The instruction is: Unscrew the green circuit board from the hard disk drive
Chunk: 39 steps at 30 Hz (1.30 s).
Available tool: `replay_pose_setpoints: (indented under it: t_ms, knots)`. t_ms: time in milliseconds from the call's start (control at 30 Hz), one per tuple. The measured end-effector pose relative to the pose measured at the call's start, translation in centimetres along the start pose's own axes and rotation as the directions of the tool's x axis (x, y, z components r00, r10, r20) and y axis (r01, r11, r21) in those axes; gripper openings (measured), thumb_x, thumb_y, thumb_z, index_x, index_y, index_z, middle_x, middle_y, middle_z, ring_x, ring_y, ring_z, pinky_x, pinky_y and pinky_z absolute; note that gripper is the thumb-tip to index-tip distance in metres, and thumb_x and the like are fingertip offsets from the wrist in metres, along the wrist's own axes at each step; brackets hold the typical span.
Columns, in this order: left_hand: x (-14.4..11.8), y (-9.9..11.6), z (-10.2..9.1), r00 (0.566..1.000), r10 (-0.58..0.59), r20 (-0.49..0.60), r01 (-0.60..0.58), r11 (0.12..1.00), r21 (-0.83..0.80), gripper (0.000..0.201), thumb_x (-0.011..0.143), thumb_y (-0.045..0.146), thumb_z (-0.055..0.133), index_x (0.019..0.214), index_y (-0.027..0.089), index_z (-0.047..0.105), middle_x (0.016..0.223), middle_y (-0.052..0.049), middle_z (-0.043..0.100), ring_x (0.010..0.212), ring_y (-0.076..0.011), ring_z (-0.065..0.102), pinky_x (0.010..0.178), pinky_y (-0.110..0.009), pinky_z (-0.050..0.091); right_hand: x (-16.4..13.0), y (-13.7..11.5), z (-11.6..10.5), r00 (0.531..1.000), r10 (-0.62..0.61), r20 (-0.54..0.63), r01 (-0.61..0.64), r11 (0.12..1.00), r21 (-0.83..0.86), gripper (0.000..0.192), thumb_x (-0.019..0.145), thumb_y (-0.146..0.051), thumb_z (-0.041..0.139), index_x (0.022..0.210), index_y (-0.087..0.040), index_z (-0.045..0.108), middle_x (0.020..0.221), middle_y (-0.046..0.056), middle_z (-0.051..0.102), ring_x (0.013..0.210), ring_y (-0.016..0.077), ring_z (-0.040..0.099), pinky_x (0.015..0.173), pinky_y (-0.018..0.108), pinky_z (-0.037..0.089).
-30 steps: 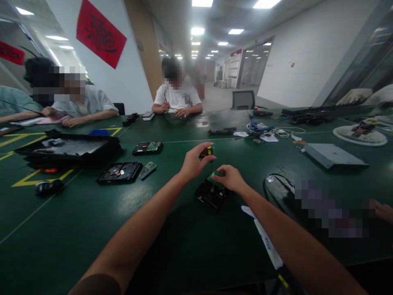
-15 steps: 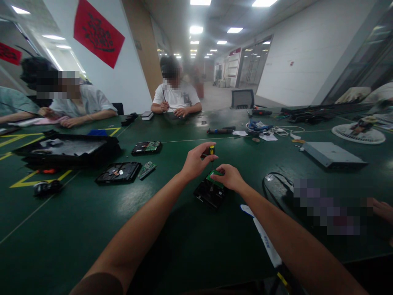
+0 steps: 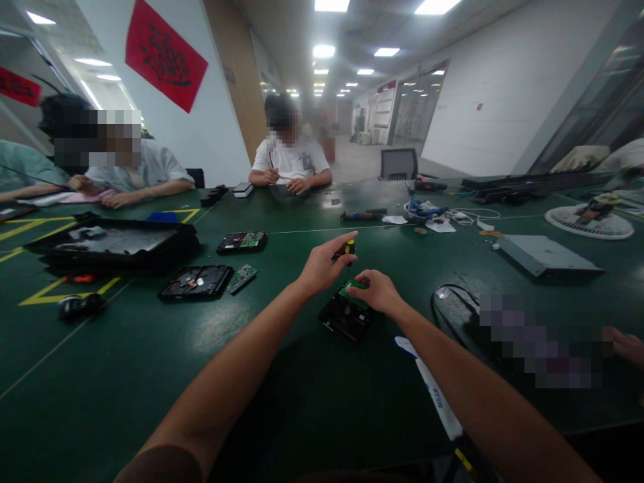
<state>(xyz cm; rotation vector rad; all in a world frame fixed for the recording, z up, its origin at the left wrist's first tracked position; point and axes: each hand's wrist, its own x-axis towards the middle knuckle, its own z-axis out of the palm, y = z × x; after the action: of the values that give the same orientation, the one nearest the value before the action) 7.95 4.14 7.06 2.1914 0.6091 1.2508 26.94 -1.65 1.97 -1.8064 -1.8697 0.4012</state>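
Head view: left hand (image 3: 318,267) fingers pinch screwdriver (image 3: 346,249); right hand (image 3: 378,291) fingers press hard drive (image 3: 346,315) edge.

Your left hand (image 3: 322,265) pinches the black-and-yellow handle of a small screwdriver (image 3: 347,249), held upright over a black hard drive with a green circuit board (image 3: 347,312). Your right hand (image 3: 377,290) rests on that drive's far edge. It lies on the dark green table (image 3: 151,362), with another opened black drive (image 3: 196,282) well to the left.
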Motion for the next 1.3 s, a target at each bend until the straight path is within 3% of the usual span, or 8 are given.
replay_pose_setpoints:
  t_ms: [167, 667, 1000, 1300]
  knots:
    - [0.0, -0.1, 0.2, 1.0, -0.005, -0.006, 0.005, 1.0, -0.005, 0.058, 0.094, 0.019, 0.065, 0.15, 0.028, 0.052, 0.115, -0.006, 0.075, 0.094, -0.0199, 0.074, 0.093, -0.038, 0.059, 0.1, 0.0, 0.1, 1.0, 0.014, 0.006, -0.014, 1.0, 0.005, 0.037, 0.08, -0.05, 0.081, 0.1, -0.021, 0.076, 0.103, 0.007, 0.076, 0.091, 0.0212, 0.069, 0.075, 0.029, 0.049]
    - [0.0, -0.5, 1.2, 0.987, 0.042, -0.158, -0.025, 0.994, 0.105, 0.048, 0.086, 0.029, 0.081, 0.131, 0.025, 0.065, 0.117, -0.007, 0.074, 0.09, -0.0191, 0.071, 0.082, -0.034, 0.059, 0.0, 0.0, 0.0, 1.0, -0.009, 0.005, 0.009, 1.0, 0.0, 0.033, 0.081, -0.05, 0.079, 0.096, -0.021, 0.076, 0.103, 0.006, 0.075, 0.092, 0.022, 0.069, 0.076, 0.03, 0.048]
    - [0.1, 0.3, 0.6, 0.997, 0.048, -0.061, -0.04, 0.991, 0.127, 0.052, 0.093, 0.024, 0.071, 0.144, 0.027, 0.059, 0.12, -0.006, 0.074, 0.095, -0.0197, 0.072, 0.09, -0.035, 0.058, 0.1, 0.1, 0.1, 1.0, 0.001, 0.007, -0.001, 1.0, -0.01, 0.036, 0.081, -0.052, 0.078, 0.098, -0.02, 0.075, 0.104, 0.007, 0.075, 0.092, 0.0214, 0.069, 0.076, 0.029, 0.048]
    - [0.0, -0.2, 0.4, 1.0, -0.014, 0.002, 0.013, 0.995, 0.094, 0.058, 0.097, 0.02, 0.061, 0.154, 0.028, 0.049, 0.123, -0.007, 0.074, 0.104, -0.0221, 0.073, 0.098, -0.037, 0.055, 0.1, 0.2, 0.2, 1.0, 0.005, -0.004, -0.005, 1.0, 0.005, 0.038, 0.08, -0.05, 0.08, 0.101, -0.019, 0.075, 0.103, 0.007, 0.076, 0.091, 0.0211, 0.069, 0.075, 0.029, 0.049]
